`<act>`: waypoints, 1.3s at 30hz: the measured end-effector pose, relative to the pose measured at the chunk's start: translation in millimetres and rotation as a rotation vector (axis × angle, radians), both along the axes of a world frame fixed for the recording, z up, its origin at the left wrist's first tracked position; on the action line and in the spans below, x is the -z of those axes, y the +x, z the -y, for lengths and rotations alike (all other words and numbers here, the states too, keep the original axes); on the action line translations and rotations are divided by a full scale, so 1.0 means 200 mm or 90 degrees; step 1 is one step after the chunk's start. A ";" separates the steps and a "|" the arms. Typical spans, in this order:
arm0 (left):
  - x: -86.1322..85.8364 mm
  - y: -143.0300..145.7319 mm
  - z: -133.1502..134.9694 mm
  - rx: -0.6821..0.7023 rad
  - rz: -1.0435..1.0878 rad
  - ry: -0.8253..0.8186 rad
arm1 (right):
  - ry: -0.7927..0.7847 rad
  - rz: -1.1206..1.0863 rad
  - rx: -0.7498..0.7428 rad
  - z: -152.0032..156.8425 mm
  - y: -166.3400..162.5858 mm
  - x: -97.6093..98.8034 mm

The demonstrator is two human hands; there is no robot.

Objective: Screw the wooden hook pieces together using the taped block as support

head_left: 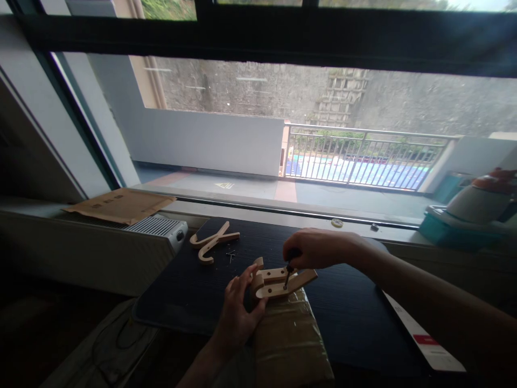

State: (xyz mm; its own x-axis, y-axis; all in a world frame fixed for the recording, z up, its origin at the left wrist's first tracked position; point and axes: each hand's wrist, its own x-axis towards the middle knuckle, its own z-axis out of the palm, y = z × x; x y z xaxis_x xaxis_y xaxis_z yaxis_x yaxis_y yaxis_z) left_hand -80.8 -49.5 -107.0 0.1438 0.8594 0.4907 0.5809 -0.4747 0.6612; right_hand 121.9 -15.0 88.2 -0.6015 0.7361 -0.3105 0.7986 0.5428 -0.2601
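Note:
My right hand point(302, 249) is wrapped around the dark handle of a screwdriver point(287, 276). The shaft points down, its tip at a hole in the nearer wooden hook point(274, 291). Beside that one lies a second wooden hook point(276, 274), also with holes. My left hand point(241, 304) grips the curved ends of the hooks between thumb and fingers. Under them is a cardboard box point(288, 337) covered in shiny tape. Two more wooden hooks point(214, 241) lie crossed on the dark table point(186, 296), with several small screws point(230, 255) next to them.
A window with a wide sill stands behind the table. On the sill are a tape roll point(336, 222), a small dark object point(375, 227) and a teal container point(456, 226) at right. To the left, a brown paper envelope point(121, 205) rests over a white heater point(161, 231).

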 end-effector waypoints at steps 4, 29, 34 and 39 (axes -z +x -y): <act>0.00 0.00 0.00 0.003 0.002 -0.001 | -0.004 -0.006 0.001 0.00 0.00 0.01; 0.02 0.00 -0.01 0.008 0.009 0.000 | 0.020 0.004 0.012 0.00 0.00 0.00; 0.03 -0.01 -0.01 -0.001 0.008 0.020 | 0.037 0.013 0.036 0.01 -0.01 0.00; 0.02 -0.01 -0.01 0.008 -0.007 0.013 | 0.056 0.014 -0.001 0.01 -0.01 -0.02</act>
